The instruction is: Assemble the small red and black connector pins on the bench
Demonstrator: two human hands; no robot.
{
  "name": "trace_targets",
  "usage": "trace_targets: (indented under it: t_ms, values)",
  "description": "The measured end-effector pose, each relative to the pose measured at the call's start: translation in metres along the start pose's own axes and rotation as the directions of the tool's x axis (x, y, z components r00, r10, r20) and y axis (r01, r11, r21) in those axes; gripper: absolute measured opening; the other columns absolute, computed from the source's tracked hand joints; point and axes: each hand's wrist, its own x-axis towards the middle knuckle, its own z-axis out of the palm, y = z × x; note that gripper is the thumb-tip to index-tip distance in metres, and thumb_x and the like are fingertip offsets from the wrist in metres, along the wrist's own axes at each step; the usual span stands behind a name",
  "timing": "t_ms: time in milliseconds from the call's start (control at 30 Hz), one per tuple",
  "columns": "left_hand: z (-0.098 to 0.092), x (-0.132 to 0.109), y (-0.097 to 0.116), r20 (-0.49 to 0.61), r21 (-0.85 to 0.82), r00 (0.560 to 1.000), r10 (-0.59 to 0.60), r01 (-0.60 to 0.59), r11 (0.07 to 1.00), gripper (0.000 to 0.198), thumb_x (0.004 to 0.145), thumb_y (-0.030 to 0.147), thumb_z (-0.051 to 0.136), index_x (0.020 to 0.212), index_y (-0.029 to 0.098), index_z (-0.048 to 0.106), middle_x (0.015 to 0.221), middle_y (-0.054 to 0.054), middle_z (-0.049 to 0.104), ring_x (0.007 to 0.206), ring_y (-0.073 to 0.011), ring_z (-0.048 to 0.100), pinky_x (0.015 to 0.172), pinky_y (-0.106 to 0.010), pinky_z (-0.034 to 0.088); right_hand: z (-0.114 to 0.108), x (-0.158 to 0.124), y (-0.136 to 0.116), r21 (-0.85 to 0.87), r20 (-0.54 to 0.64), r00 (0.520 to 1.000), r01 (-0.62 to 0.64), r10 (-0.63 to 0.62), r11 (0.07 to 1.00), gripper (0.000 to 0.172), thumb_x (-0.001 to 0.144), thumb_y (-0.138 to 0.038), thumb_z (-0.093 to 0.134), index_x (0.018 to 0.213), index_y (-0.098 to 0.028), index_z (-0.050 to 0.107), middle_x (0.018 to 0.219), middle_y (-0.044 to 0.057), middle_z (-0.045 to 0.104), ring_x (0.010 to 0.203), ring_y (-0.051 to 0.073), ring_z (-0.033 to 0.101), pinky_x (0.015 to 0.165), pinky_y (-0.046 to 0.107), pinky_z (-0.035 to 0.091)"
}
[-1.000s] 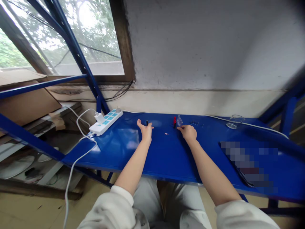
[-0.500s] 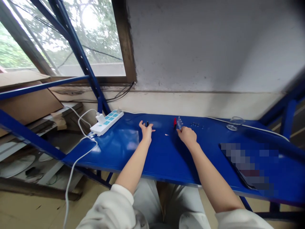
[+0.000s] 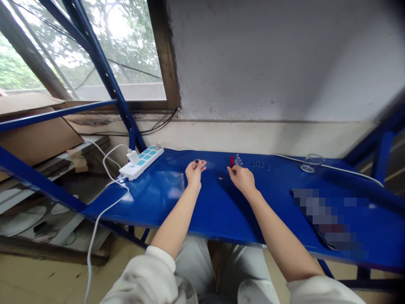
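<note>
My left hand point(image 3: 193, 172) rests on the blue shelf top point(image 3: 221, 202), fingers curled round a small black part point(image 3: 196, 161) at their tips. Further right, my right hand point(image 3: 242, 178) lies with its fingers drawn together; what they hold, if anything, is hidden. Just beyond its fingertips stand a small red piece point(image 3: 232, 161) and a cluster of clear pieces point(image 3: 238, 160). A tiny pale bit point(image 3: 220, 177) lies on the shelf between the two hands.
A white power strip point(image 3: 141, 162) with a white cable point(image 3: 95, 223) sits at the shelf's left back corner. A row of small dark bits point(image 3: 260, 164) and a clear glass dish point(image 3: 311, 163) lie to the right. Cardboard point(image 3: 38, 135) leans at the left.
My left hand has closed from spread fingers onto the small black part. My right hand has drawn back slightly left from the red and clear pieces.
</note>
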Motion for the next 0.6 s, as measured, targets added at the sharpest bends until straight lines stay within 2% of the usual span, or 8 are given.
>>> trace_targets:
  t_ms: [67, 133, 200, 300, 400, 600]
  values:
    - [0.001, -0.004, 0.002, 0.084, 0.008, 0.996, -0.031, 0.030, 1.000, 0.022, 0.072, 0.028, 0.061, 0.083, 0.010, 0.053, 0.092, -0.012, 0.064, 0.060, -0.0081, 0.061, 0.046, -0.015, 0.041, -0.001, -0.002, -0.003, 0.036, -0.029, 0.999, 0.021, -0.020, 0.999, 0.041, 0.086, -0.046, 0.030, 0.070, -0.019, 0.057, 0.060, 0.006, 0.060, 0.058, 0.017, 0.057, 0.050, 0.024, 0.028]
    - [0.002, -0.007, 0.005, 0.172, 0.006, 0.984, -0.054, 0.054, 0.999, 0.026, 0.071, 0.031, 0.062, 0.085, 0.011, 0.053, 0.097, -0.012, 0.064, 0.040, -0.0014, 0.048, 0.034, -0.015, 0.028, -0.001, -0.003, -0.006, 0.097, -0.048, 0.998, 0.049, -0.045, 0.994, 0.042, 0.087, -0.046, 0.027, 0.074, -0.020, 0.056, 0.062, 0.005, 0.060, 0.059, 0.017, 0.057, 0.051, 0.023, 0.029]
    - [0.003, -0.011, 0.007, 0.279, -0.009, 0.958, -0.068, 0.073, 0.997, 0.028, 0.070, 0.033, 0.061, 0.088, 0.012, 0.052, 0.102, -0.012, 0.063, 0.032, 0.0017, 0.036, 0.030, -0.016, 0.019, -0.001, -0.004, -0.008, 0.188, -0.045, 0.996, 0.081, -0.074, 0.979, 0.040, 0.088, -0.047, 0.025, 0.081, -0.020, 0.054, 0.066, 0.004, 0.061, 0.062, 0.017, 0.058, 0.053, 0.023, 0.031]
    - [0.006, -0.016, 0.010, 0.414, -0.003, 0.906, -0.088, 0.098, 0.995, 0.031, 0.070, 0.036, 0.060, 0.091, 0.015, 0.049, 0.106, -0.012, 0.061, 0.033, 0.0012, 0.036, 0.031, -0.016, 0.018, -0.001, -0.006, -0.012, 0.375, 0.008, 0.991, 0.122, -0.135, 0.919, 0.038, 0.088, -0.046, 0.023, 0.086, -0.021, 0.051, 0.069, 0.002, 0.061, 0.065, 0.015, 0.059, 0.057, 0.022, 0.035]
    - [0.010, -0.022, 0.013, 0.457, 0.057, 0.882, -0.117, 0.102, 0.993, 0.036, 0.068, 0.039, 0.061, 0.093, 0.016, 0.048, 0.105, -0.012, 0.062, 0.034, -0.0002, 0.040, 0.032, -0.015, 0.019, 0.001, -0.009, -0.017, 0.534, 0.038, 0.980, 0.146, -0.196, 0.833, 0.038, 0.089, -0.045, 0.021, 0.080, -0.021, 0.049, 0.067, 0.001, 0.060, 0.065, 0.013, 0.059, 0.060, 0.021, 0.038]
    - [0.012, -0.027, 0.015, 0.521, 0.139, 0.843, -0.134, 0.071, 0.988, 0.039, 0.068, 0.042, 0.061, 0.095, 0.015, 0.050, 0.100, -0.012, 0.063, 0.038, -0.0026, 0.047, 0.032, -0.015, 0.023, 0.002, -0.011, -0.019, 0.642, -0.028, 0.982, 0.162, -0.189, 0.750, 0.038, 0.087, -0.047, 0.025, 0.072, -0.020, 0.047, 0.063, 0.000, 0.056, 0.059, 0.011, 0.056, 0.059, 0.020, 0.041]
